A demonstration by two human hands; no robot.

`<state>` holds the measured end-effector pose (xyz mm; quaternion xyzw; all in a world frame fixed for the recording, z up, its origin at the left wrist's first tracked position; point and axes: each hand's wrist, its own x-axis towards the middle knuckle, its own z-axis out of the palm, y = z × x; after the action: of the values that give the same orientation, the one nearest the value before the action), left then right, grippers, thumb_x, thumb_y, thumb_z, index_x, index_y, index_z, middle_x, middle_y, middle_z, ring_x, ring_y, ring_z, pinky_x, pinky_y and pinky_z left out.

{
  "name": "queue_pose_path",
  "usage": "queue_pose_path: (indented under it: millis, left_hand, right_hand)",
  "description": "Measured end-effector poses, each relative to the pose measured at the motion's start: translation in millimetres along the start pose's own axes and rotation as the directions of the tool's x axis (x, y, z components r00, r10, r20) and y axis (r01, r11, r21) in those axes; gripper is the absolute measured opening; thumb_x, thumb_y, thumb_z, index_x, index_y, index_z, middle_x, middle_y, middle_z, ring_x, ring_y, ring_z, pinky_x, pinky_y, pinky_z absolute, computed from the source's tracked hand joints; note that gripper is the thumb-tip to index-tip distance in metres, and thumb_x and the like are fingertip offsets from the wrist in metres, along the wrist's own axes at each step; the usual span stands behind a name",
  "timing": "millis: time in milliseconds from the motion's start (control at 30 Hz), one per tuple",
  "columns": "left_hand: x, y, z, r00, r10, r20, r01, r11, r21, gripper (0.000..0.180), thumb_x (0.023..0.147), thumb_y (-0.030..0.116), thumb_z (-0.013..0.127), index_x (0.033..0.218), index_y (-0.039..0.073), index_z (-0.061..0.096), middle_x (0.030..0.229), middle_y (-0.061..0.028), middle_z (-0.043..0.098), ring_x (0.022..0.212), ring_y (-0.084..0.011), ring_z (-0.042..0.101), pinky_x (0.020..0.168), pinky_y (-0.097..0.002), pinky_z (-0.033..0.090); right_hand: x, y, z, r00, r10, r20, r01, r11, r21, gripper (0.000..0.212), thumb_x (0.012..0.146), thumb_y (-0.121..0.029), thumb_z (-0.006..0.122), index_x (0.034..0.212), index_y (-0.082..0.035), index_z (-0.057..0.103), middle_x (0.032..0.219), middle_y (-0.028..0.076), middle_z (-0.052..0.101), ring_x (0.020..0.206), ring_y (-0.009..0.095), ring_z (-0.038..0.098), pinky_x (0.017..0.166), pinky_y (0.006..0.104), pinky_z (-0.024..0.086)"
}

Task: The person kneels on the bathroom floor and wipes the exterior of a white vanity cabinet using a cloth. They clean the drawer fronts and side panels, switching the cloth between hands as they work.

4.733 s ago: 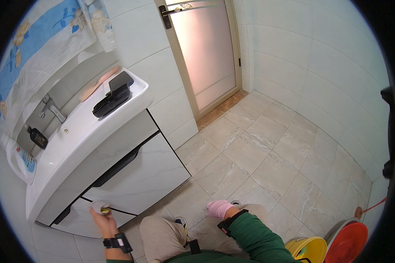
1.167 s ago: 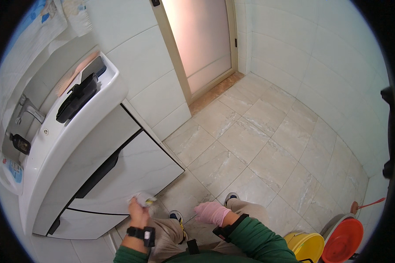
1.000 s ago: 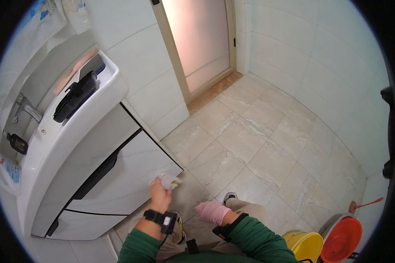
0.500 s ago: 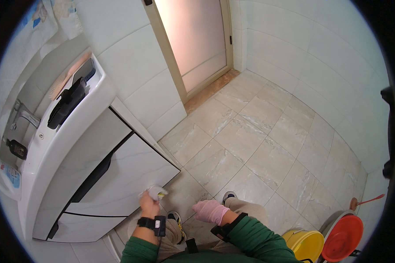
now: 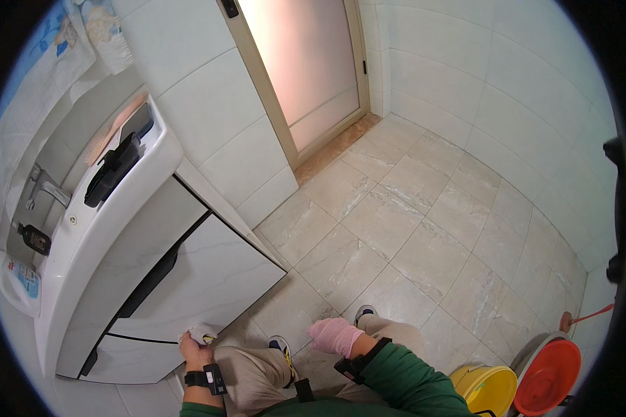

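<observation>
My bare left hand [image 5: 196, 351] is closed round a crumpled white cloth [image 5: 203, 332] with a small yellow-green patch. The cloth is against or just in front of the lower part of the white marbled cabinet [image 5: 209, 278], near the seam above its bottom drawer. My right hand [image 5: 335, 338] wears a pink glove and hangs over the floor in front of me, its fingers curled in. Whether anything is inside that fist is hidden. Dark bands with small devices sit on both wrists.
Above the cabinet, the white washbasin [image 5: 167, 135] carries a black strapped case [image 5: 113, 170], a pink hairbrush [image 5: 116, 127], a tap [image 5: 49, 187] and bottles. A yellow bucket [image 5: 476, 382] and a red basin [image 5: 556, 372] stand at lower right. Beyond the tiled floor [image 5: 389, 257] is a frosted door [image 5: 306, 62].
My left hand has moved left and toward me along the cabinet front, carrying the cloth. The right hand has stayed nearly in place. The view has shifted slightly.
</observation>
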<state>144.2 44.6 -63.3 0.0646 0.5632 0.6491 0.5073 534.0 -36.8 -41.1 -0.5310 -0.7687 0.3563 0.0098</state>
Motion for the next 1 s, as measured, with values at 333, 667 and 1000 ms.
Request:
queue_pose_path:
  millis: [333, 667, 1000]
  left_hand:
    - [7.9, -2.4, 7.7, 0.988, -0.138, 0.067, 0.124, 0.977, 0.172, 0.026, 0.09, 0.01, 0.037, 0.103, -0.001, 0.056, 0.102, -0.0154, 0.062, 0.093, -0.0338, 0.062, 0.083, -0.0516, 0.052]
    - [53.8, -28.9, -11.2, 0.863, -0.1, 0.495, -0.484, -0.445, 0.754, 0.025, 0.072, 0.021, 0.067, 0.086, 0.001, 0.067, 0.088, -0.0182, 0.068, 0.083, -0.0346, 0.065, 0.076, -0.0416, 0.052]
    - [65.7, -69.5, 4.6, 0.775, -0.093, 0.625, -0.603, -0.402, 0.689, 0.049, 0.054, 0.044, 0.081, 0.069, 0.0, 0.067, 0.071, -0.0187, 0.066, 0.07, -0.0383, 0.065, 0.068, -0.0435, 0.053]
  right_hand:
    - [2.6, -2.7, 1.4, 1.0, -0.017, -0.017, 0.017, 1.0, 0.014, 0.028, 0.082, -0.027, 0.058, 0.091, -0.004, 0.071, 0.098, 0.017, 0.069, 0.093, 0.035, 0.066, 0.078, 0.0437, 0.053]
    - [3.1, -5.0, -0.9, 1.0, -0.002, 0.013, 0.002, 1.0, 0.013, 0.028, 0.081, -0.027, 0.057, 0.091, -0.004, 0.071, 0.098, 0.017, 0.069, 0.094, 0.035, 0.066, 0.078, 0.0437, 0.053]
    - [3.8, -1.3, 5.8, 0.999, -0.029, -0.043, 0.031, 0.999, 0.034, 0.024, 0.079, -0.023, 0.059, 0.089, -0.005, 0.071, 0.094, 0.017, 0.07, 0.092, 0.035, 0.066, 0.077, 0.0438, 0.053]
